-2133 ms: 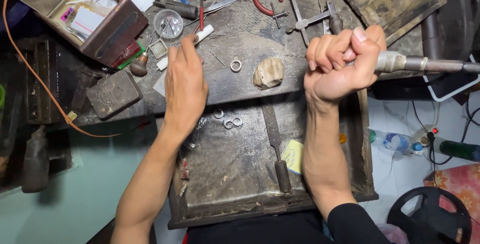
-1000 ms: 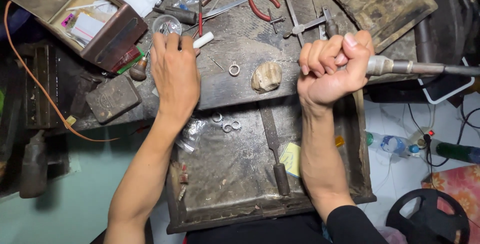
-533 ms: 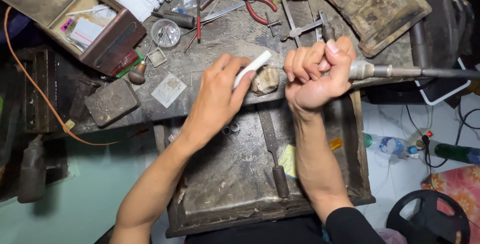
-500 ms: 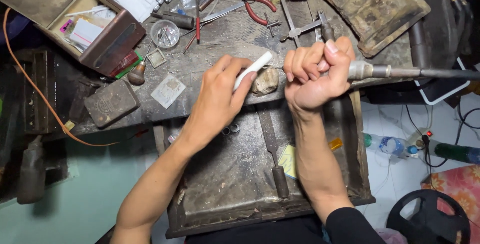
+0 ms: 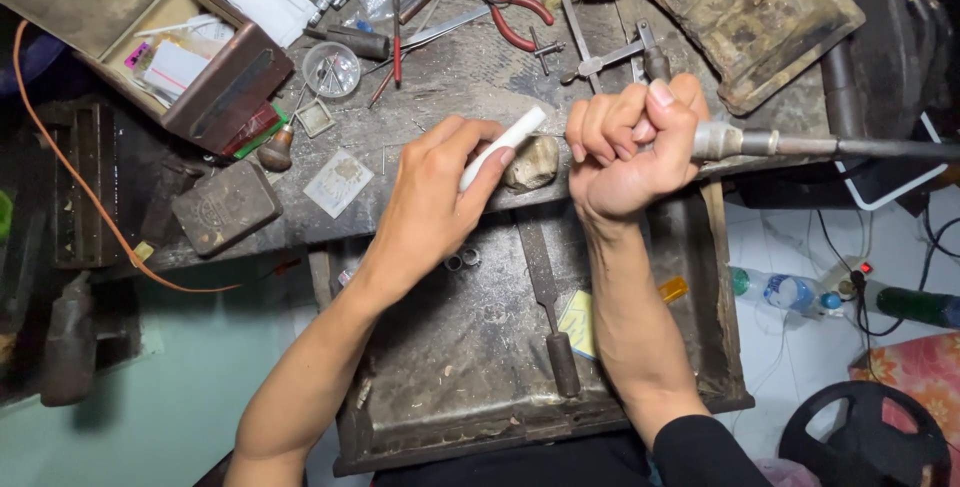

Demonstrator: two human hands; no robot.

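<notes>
Both hands (image 5: 430, 202) (image 5: 625, 152) stayed, white stick (image 5: 500, 149) seemingly steady

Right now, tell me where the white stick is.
In the head view, the white stick is pinched in the left hand at bench centre, tip toward the right hand.

Both forearms were bare, no gloves, rings or watch visible. Left hand (image 5: 435, 197) and arm were uncovered up to the frame edge. Right hand (image 5: 625, 152) was bare too; a black sleeve (image 5: 705, 452) was pushed up near the elbow. Nails were short and unpainted.
</notes>
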